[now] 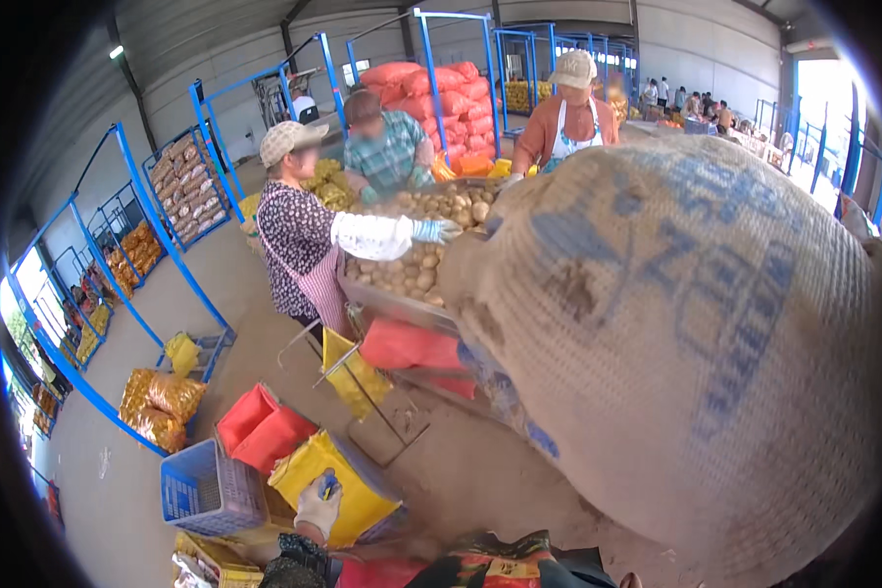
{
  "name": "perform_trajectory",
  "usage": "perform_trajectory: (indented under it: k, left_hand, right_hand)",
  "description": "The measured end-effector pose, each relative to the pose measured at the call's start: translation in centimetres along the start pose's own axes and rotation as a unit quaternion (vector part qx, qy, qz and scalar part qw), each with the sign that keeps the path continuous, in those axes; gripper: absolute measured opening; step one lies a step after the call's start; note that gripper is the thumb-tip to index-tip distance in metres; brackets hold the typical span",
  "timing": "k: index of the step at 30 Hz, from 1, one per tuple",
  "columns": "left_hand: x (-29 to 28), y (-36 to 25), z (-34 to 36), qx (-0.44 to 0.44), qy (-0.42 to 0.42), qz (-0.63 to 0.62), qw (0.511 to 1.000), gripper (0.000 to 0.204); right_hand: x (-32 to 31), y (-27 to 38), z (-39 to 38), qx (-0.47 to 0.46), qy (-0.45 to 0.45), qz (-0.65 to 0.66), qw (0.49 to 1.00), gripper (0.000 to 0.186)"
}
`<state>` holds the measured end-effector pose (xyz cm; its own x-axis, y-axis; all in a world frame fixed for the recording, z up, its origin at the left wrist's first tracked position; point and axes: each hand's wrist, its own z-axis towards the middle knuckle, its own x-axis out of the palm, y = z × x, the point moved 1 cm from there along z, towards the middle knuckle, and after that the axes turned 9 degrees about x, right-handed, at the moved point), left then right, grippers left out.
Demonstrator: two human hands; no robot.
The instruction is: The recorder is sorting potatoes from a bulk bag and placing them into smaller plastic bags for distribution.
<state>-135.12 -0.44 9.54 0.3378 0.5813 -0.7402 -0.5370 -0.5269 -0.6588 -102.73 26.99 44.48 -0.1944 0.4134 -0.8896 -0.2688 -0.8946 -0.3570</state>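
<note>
My left hand (316, 510), in a whitish work glove below a dark patterned sleeve, is beside a crate draped with yellow cloth (314, 465). Its fingers are closed around a small blue object (329, 481) too small to name. No part of my right hand shows. A huge, dirty woven sack (676, 323) with blue print fills the right side, very close to me. Its narrow end lies against a metal sorting table (392, 300) heaped with potatoes (416, 269). One person's gloved hand (435, 230) reaches over the potatoes toward that end.
Three people stand around the table's far and left sides. A blue plastic crate (194, 490), red-draped crate (265, 428) and yellow bag on a stand (353, 372) are at lower left. Blue metal frames (152, 245) and stacked red sacks (461, 103) stand beyond.
</note>
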Motion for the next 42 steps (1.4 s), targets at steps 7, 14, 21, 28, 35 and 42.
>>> perform_trajectory:
  k: [7, 14, 21, 28, 35, 42]
  left_hand:
    - [3.5, 6.1, 3.8, -0.058, 0.146, 0.022, 0.987, 0.052]
    - [7.7, 6.0, 1.4, -0.068, 0.135, 0.019, 0.988, 0.043]
    - [8.0, -3.9, 0.1, -0.059, 0.043, -0.007, 0.997, 0.032]
    - [9.1, -2.2, 2.1, -0.071, 0.074, 0.023, 0.994, 0.039]
    - [16.4, 12.9, 1.8, -0.032, 0.157, -0.032, 0.987, 0.044]
    - [10.9, 8.3, 7.2, -0.038, 0.317, 0.021, 0.948, 0.062]
  right_hand:
    - [1.5, -6.9, 3.7, 0.052, 0.017, -0.019, 0.998, 0.029]
    - [0.9, -10.8, 4.8, 0.080, 0.005, -0.017, 0.997, 0.031]
    - [-1.2, -13.1, 7.2, 0.099, -0.007, 0.010, 0.995, 0.033]
    - [5.4, -14.1, 7.8, 0.135, -0.028, 0.034, 0.990, 0.027]
    - [25.3, -14.5, 2.9, 0.303, 0.243, 0.135, 0.912, 0.035]
    - [43.2, -10.0, -5.4, 0.447, 0.020, 0.594, 0.668, 0.035]
